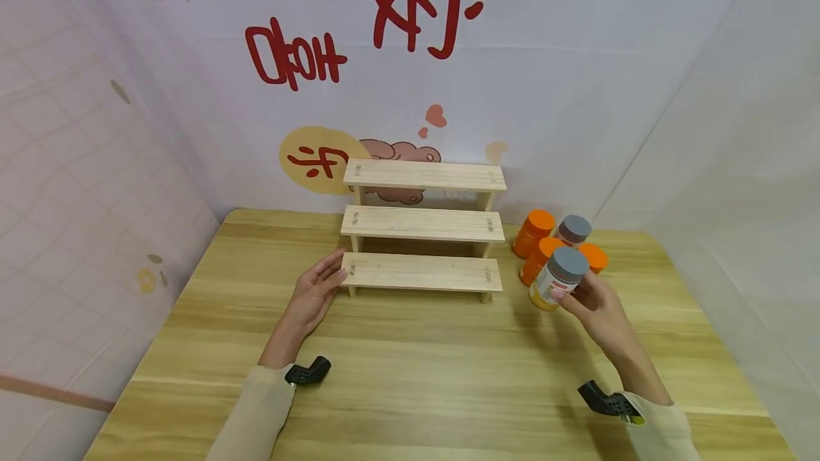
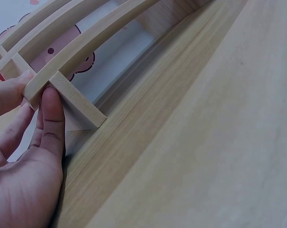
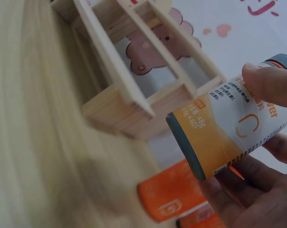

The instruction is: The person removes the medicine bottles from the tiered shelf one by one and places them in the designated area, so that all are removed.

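A three-step wooden rack [image 1: 421, 272] stands on the table against the back wall. The left hand [image 1: 315, 295] is at the left end of its lowest step; in the left wrist view the fingers [image 2: 52, 118] pinch the board's corner. Off to the right, the right hand [image 1: 598, 311] grips a vitamin bottle [image 1: 556, 279] with a grey lid. This bottle is held above the table, tilted, its white and orange label [image 3: 238, 116] showing in the right wrist view. Right behind it stand orange bottles [image 1: 534, 233] and another grey-lidded bottle [image 1: 573, 228], partly hidden.
The wood-grain table [image 1: 410, 375] carries the rack at its back middle and the bottle group at its back right. A white printed backdrop [image 1: 551, 91] rises behind, with side walls [image 1: 77, 198] at left and right. The rack's steps carry nothing.
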Motion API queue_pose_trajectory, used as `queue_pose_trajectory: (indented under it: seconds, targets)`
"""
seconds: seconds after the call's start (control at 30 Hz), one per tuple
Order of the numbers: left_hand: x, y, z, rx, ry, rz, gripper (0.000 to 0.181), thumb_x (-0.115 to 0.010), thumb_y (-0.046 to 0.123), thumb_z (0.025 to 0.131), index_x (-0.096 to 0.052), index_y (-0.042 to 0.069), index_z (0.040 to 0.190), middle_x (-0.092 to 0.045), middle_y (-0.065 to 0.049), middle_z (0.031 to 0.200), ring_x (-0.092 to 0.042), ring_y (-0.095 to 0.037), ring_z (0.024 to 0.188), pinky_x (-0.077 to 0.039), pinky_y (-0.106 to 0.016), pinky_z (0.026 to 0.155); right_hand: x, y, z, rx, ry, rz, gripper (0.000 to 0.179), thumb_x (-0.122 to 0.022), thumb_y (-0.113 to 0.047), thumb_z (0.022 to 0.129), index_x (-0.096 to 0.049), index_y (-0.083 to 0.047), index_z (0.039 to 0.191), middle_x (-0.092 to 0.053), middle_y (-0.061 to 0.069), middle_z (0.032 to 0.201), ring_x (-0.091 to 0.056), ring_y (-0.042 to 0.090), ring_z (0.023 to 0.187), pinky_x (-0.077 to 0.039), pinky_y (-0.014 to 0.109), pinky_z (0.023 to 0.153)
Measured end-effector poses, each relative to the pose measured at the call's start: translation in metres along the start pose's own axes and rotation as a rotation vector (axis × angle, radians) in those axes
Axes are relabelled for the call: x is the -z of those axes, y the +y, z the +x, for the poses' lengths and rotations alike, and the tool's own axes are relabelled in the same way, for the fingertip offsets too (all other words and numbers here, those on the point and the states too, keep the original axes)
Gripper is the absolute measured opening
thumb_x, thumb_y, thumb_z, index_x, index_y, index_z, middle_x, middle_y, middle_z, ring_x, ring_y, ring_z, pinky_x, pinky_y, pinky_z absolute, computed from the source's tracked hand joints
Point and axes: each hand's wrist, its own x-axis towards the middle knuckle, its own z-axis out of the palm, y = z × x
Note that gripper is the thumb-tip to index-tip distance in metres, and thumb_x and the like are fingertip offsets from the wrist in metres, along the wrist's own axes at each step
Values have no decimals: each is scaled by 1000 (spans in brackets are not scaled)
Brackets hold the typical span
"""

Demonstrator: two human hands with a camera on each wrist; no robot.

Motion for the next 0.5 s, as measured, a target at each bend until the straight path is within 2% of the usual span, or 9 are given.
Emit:
queue_pose_trajectory:
  seconds: [0.33,0.5]
  targets:
    - [-1,2,0,-9,-2,-4,62,-61,1,101,-37,3,158,-52,0,124,-54,-6,112,-52,-14,87,1,32,-12,-54,-7,55,52,-64,-12,102,-46,-6,151,-59,-17,133,-58,-7,119,-51,11,93]
    - [-2,2,-1,0,6,-9,62,-61,0,101,-36,3,158,-52,0,125,-54,-6,112,-52,-14,86,0,49,-16,-50,-29,53,53,-64,-10,102,-46,-4,151,-59,-21,132,-57,-8,120,-49,9,95]
